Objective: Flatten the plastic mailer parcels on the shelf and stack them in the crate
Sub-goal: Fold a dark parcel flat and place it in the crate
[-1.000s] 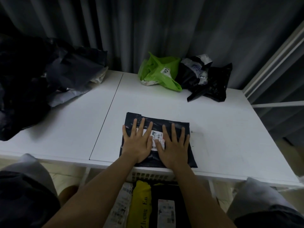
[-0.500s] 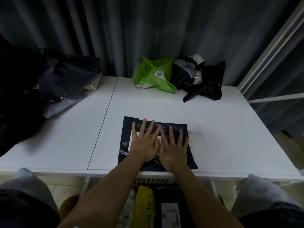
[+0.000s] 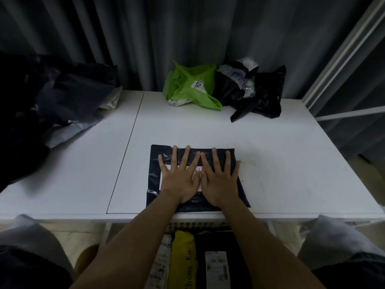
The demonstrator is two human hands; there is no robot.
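A black plastic mailer [image 3: 155, 180] with a white label lies flat near the front edge of the white shelf [image 3: 291, 163]. My left hand [image 3: 180, 178] and my right hand [image 3: 219, 180] press down on it side by side, fingers straight and spread. Below the shelf edge, the white crate [image 3: 200, 224] holds a yellow mailer [image 3: 183, 259], a black mailer [image 3: 216, 265] with a label, and a white one. At the back of the shelf lie a crumpled green mailer [image 3: 191, 88] and crumpled black mailers [image 3: 256, 94].
A heap of dark grey and black mailers [image 3: 52, 105] covers the shelf's left side. A grey curtain hangs behind. A white frame post [image 3: 341, 55] rises at the right. My knees show at both lower corners.
Both hands have slid up the black mailer toward its far edge and closer together, still pressing it flat. The view has tilted down slightly.
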